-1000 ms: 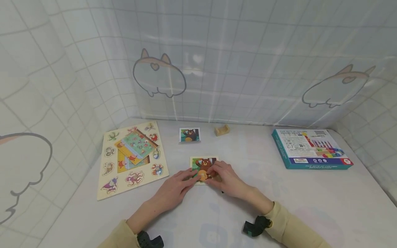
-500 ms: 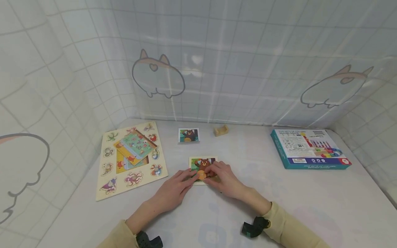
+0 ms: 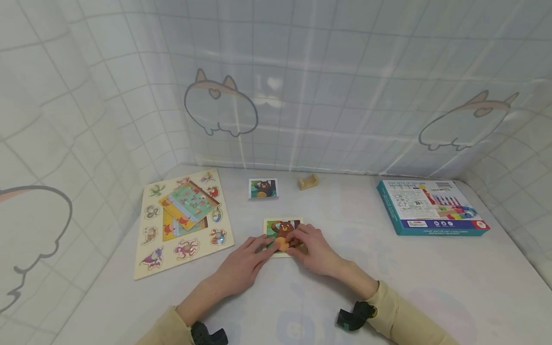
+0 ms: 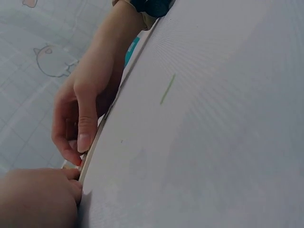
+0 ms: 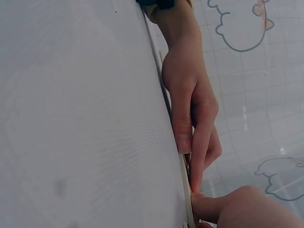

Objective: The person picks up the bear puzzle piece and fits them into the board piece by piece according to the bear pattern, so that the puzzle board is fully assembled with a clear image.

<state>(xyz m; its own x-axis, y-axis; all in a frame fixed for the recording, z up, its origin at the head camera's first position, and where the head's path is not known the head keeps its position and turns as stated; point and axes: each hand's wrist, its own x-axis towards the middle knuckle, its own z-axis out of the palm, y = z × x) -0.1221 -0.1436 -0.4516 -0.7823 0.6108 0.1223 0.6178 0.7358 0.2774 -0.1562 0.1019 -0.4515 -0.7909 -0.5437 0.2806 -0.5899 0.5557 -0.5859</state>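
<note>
A small square bear picture puzzle board (image 3: 284, 228) with a pale rim lies flat on the table, under both hands. My left hand (image 3: 243, 263) rests at its lower left, fingers stretched over the picture. In the right wrist view the left hand (image 5: 187, 85) has its thumb low by the board's edge. My right hand (image 3: 316, 251) bends over the board's right side, its thumb and forefinger close together on the bear's belly. The left wrist view shows the right hand (image 4: 88, 90) with curled fingers; I cannot tell whether a piece is between them.
Behind the board stand a bear picture card (image 3: 263, 188) and a small wooden holder (image 3: 308, 182). To the left lies a wooden sea-animal puzzle board (image 3: 144, 258) with colourful cards (image 3: 194, 201) on it. A teal-sided box (image 3: 431, 206) is at the right. Tiled-pattern sheeting (image 3: 327, 96) closes the back.
Both hands stay at the bear puzzle board, with only slight shifts of the fingertips over the belly. The other objects have not moved.
</note>
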